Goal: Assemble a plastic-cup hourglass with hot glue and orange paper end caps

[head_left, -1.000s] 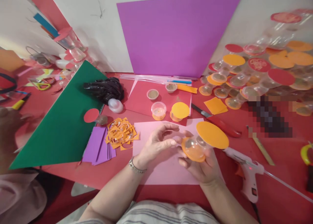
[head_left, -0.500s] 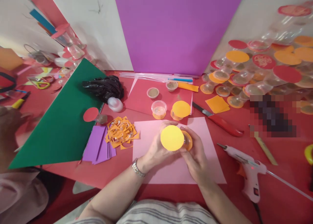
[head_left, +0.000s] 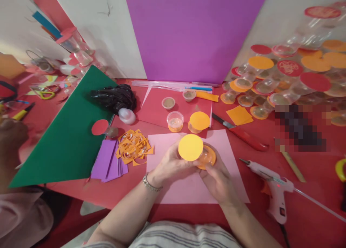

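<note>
Both hands are closed around an hourglass [head_left: 207, 158] of clear plastic cups with orange paper discs on its ends, held tilted above a pink sheet [head_left: 178, 190]. My left hand [head_left: 171, 163] grips it beside the bright yellow-orange disc [head_left: 190, 147], which faces up and hides the joint. My right hand [head_left: 220, 177] wraps the other end, where a clear cup shows over an orange disc. Just beyond the hands stand an open clear cup [head_left: 175, 120] on an orange disc and a piece topped by an orange disc [head_left: 199, 120].
A glue gun [head_left: 273, 185] and a red-handled cutter [head_left: 250, 138] lie to the right, below stacked hourglasses [head_left: 283, 85]. Orange paper scraps [head_left: 134, 145], purple cards [head_left: 105, 159] and a green board [head_left: 70, 140] are leftward. Another person's hand [head_left: 10, 136] is at far left.
The hourglass has turned in my hands: the right end now shows more of its clear cup and orange disc. The yellow-orange disc has shifted slightly upward.
</note>
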